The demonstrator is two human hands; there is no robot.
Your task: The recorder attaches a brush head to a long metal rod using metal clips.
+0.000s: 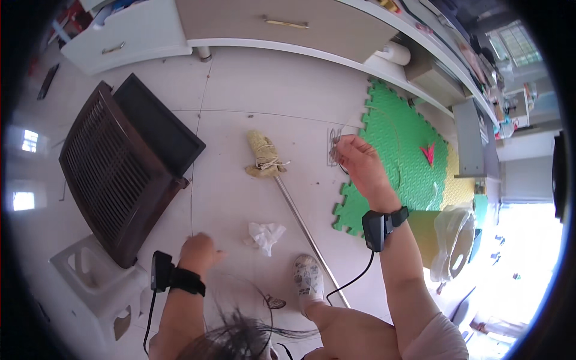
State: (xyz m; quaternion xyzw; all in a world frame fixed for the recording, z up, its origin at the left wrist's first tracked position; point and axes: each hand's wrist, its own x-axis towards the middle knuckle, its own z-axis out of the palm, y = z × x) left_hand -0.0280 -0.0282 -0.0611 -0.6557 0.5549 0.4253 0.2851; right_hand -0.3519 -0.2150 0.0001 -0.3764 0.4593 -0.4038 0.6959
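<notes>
So my right hand (354, 157) is up in front of me with the fingertips pinched together on a bunch of thin clear line (333, 144), kind of like fishing line, and a long loop of it arcs away over the green foam puzzle mat (408, 150) that sits just to the right of that hand. My left hand (200, 249) is lower down, knuckles up and fingers loosely curled toward the floor; honestly I can't tell if it's got anything in it, though a very thin strand seems to run up the tiles just beside it. Both wrists have black strap-on gadgets with cables hanging off them. Between the 2 hands, on the pale tile floor (258, 90), there's a crumpled white tissue (264, 235), and above that the straw-coloured mop head (264, 155) tied round with string, its metal handle (306, 231) running diagonally down past my patterned slipper (308, 279). Off to the left a dark brown slatted panel (105, 174) leans against a black tray-like thing (159, 129), with a white plastic stool (96, 282) right below them. Along the top there are white drawers (129, 36) and a beige cabinet front (282, 24), and a little red arrow shape (428, 153) lies on the green mat.
</notes>
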